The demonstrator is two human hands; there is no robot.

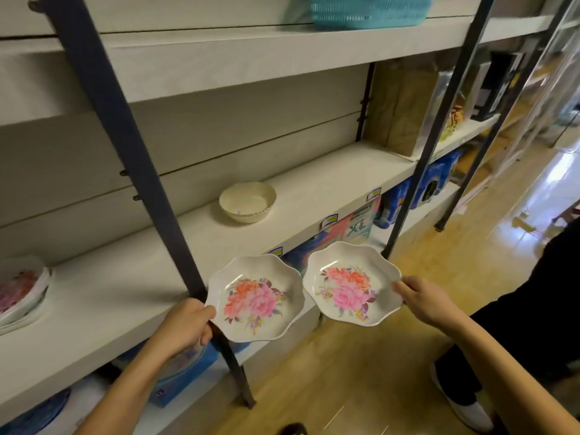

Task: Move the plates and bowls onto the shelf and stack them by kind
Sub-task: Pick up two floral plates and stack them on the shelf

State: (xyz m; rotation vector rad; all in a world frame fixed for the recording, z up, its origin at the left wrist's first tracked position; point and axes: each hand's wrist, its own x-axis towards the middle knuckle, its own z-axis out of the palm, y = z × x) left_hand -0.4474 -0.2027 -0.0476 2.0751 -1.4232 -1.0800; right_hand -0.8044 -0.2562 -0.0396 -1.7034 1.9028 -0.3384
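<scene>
I hold two white scalloped plates with pink and orange flower prints in front of the shelf. My left hand (pixel 185 324) grips the left plate (pixel 255 298) by its left rim. My right hand (pixel 422 301) pinches the right plate (pixel 351 282) at its right rim. Both plates hover at the front edge of the white shelf board (pixel 314 183). A cream bowl (pixel 248 206) stands upright on that board, further back. A stack of similar flowered plates (pixel 22 293) sits on the same board at the far left, partly cut off by the frame edge.
A dark metal upright (pixel 150 183) stands just left of the left plate; another upright (pixel 423 152) rises on the right. A teal basket (pixel 361 11) sits on the top shelf. Blue packages (pixel 423 189) and boxes fill the lower shelf. My black-clad leg and white shoe (pixel 464 409) stand on the wooden floor.
</scene>
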